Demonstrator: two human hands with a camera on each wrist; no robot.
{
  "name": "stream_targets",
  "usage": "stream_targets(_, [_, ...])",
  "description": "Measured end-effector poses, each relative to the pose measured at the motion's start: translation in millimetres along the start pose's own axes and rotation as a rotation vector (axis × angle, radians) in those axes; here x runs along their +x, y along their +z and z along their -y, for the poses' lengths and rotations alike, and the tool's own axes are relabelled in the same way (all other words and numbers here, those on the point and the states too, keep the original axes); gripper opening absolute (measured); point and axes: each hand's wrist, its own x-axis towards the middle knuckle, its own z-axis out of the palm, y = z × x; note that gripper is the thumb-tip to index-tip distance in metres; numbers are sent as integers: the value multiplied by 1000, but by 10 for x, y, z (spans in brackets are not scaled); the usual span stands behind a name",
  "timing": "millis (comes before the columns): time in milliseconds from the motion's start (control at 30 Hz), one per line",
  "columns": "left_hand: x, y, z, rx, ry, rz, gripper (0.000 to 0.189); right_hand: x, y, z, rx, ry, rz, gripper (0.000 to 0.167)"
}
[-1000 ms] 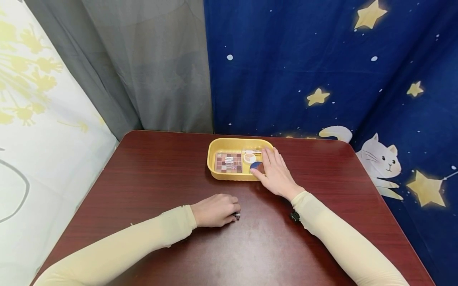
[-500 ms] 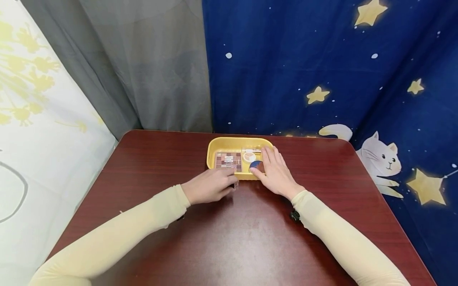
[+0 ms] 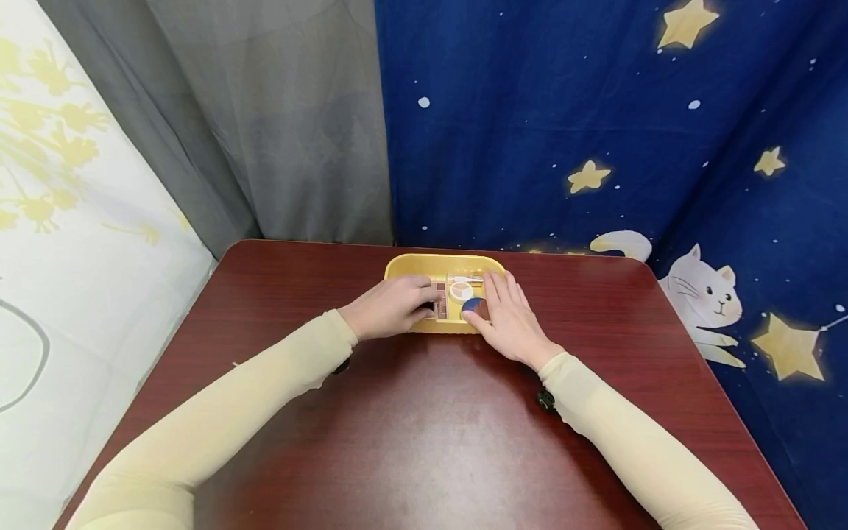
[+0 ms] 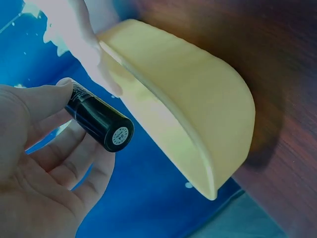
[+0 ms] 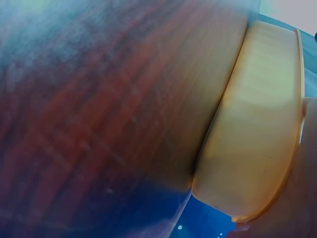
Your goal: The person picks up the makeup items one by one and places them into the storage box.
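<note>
The yellow tray [image 3: 444, 262] sits at the far side of the table. In the left wrist view my left hand [image 4: 42, 144] pinches a black lipstick [image 4: 101, 119] by one end, a round sticker showing on its base. From the head view this left hand [image 3: 389, 303] is over the tray's left part, covering much of an eyeshadow palette [image 3: 442, 303]. My right hand [image 3: 511, 324] rests on the tray's right end with its fingers straight. Between the hands lie a round white compact [image 3: 461, 292] and a blue-topped round item [image 3: 473, 304], partly hidden by the right thumb.
A slim clear item [image 3: 467, 279] lies along the tray's back wall. The dark red-brown table [image 3: 437, 427] stretches out in front. Behind its far edge hang a grey curtain [image 3: 305, 132] and a blue star-patterned curtain [image 3: 503, 132].
My left hand has carried the lipstick from the table in front of the tray up and over its left part. The right hand has stayed put on the tray.
</note>
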Motion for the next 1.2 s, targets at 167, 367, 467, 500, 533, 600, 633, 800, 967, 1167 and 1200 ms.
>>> stream_targets(167, [118, 91, 134, -36, -64, 34, 18, 0, -8, 3, -1, 8, 12, 93])
stream_targets(367, [222, 219, 227, -98, -118, 92, 12, 2, -14, 8, -7, -5, 6, 90])
stream_targets(467, [266, 289, 259, -122, -125, 120, 6, 5, -12, 2, -15, -12, -5, 90])
stream_targets(500, [280, 312, 270, -127, -124, 131, 4, 6, -9, -1, -18, -13, -6, 90])
stream_targets(533, [293, 335, 280, -131, -124, 144, 3, 5, -6, -2, -18, -12, -5, 91])
stream_targets(600, [315, 375, 299, -133, -115, 172, 2, 5, -1, -4, -22, -9, -3, 92])
stream_targets(633, [325, 393, 307, -133, -112, 187, 2, 4, 1, -7, -21, -7, 1, 92])
stream_targets(800, [367, 432, 351, -152, -129, 270, 6, 2, 4, -12, -19, -4, 7, 92])
stream_targets(967, [407, 437, 414, -204, -180, 359, 9, 3, 3, -19, -20, -4, 2, 92])
stream_targets(1167, [421, 449, 503, -256, -193, 442, 17, 1, 1, -13, -11, -3, 9, 91])
stream_targets(1200, [422, 452, 518, -266, -189, 448, 18, 1, -1, -10, -10, -3, 9, 91])
